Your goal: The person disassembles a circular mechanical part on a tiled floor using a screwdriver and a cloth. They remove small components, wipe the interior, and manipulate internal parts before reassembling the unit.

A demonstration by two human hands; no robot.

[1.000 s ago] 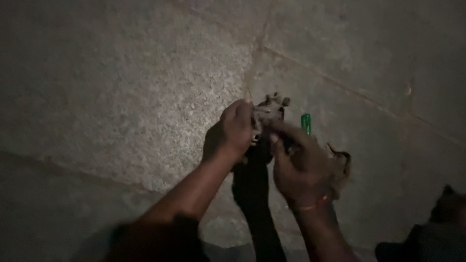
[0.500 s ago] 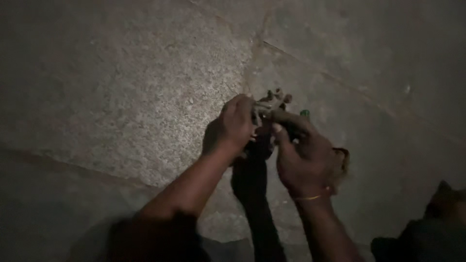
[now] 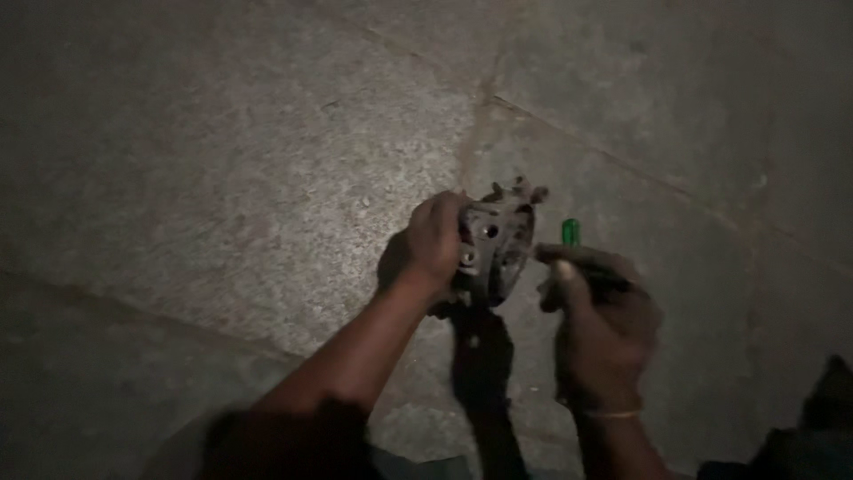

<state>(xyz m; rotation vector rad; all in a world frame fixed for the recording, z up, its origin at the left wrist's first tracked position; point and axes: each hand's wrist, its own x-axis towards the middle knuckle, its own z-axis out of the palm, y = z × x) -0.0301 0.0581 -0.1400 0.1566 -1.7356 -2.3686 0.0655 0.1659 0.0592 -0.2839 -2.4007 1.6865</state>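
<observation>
Above the stone floor (image 3: 222, 178), the left hand (image 3: 435, 238) is closing its grip around the left side of a grimy metal part (image 3: 494, 242), holding it up off the floor. Just right of the metal part, the right hand (image 3: 602, 331) is gripping a tool with a green handle (image 3: 569, 232), whose green end is sticking up just above the fingers (image 3: 569, 258). Below the metal part, its dark shadow (image 3: 480, 364) is falling on the floor. A thin bangle (image 3: 609, 413) is circling the right wrist.
</observation>
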